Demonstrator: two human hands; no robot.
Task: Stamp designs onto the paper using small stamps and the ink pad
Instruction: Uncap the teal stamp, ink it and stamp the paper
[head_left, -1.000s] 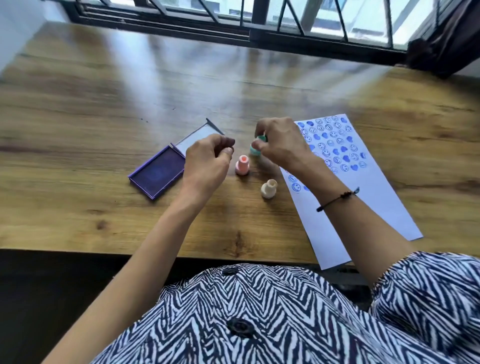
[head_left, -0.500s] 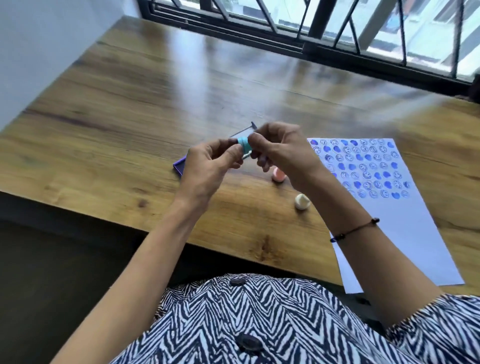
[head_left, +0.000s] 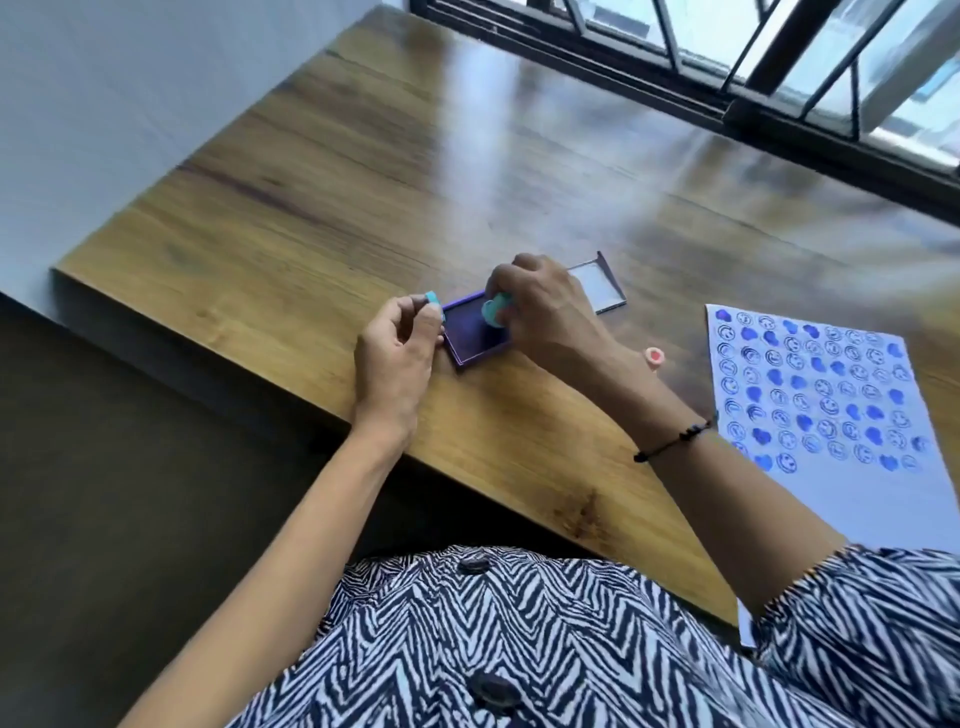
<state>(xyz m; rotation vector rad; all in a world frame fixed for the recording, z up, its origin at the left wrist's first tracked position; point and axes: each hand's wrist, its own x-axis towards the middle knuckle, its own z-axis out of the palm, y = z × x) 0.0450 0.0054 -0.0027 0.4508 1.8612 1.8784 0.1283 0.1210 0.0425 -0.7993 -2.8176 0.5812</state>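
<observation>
Inking now: right hand (head_left: 540, 306) grips the stamp (head_left: 496, 310) on the pad (head_left: 475, 332); left hand (head_left: 397, 353) pinches its cap (head_left: 432, 298). Next, press it on the paper (head_left: 852, 499).

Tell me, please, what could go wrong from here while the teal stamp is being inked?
1. The right hand presses the small teal stamp on the open purple ink pad; its fingers might pick up ink and smudge the white stamped paper.
2. The small teal cap, pinched in the left hand, could drop.
3. The right forearm could knock over the pink stamp.
</observation>
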